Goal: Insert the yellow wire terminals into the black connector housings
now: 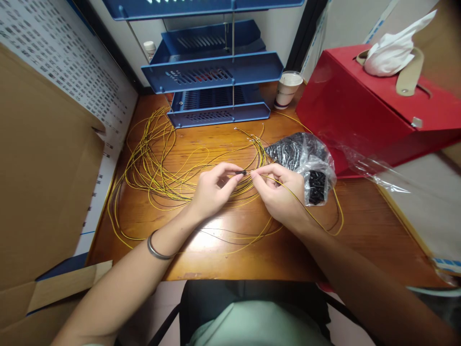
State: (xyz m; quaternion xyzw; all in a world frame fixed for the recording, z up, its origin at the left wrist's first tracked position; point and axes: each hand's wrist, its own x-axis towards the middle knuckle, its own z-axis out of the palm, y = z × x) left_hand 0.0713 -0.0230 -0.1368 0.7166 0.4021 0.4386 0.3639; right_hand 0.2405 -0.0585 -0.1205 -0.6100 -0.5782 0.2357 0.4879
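Between thumb and forefinger, my left hand (215,188) pinches a small black connector housing (242,172). My right hand (279,190) is closed on the end of a yellow wire (288,188), close to the housing; whether the wire tip is inside it I cannot tell. The wire runs back over my right wrist. Under and behind my hands spreads a loose tangle of yellow and dark wires (158,158), some with small metal tips near the middle. Beside my right hand lies a clear plastic bag (300,151) of small black parts (317,186).
A blue tiered file tray (219,117) stands at the back, with a paper cup (287,91) at its right. On the right is a red tissue box (345,105). A cardboard box (43,158) borders the wooden table (363,230) on the left.
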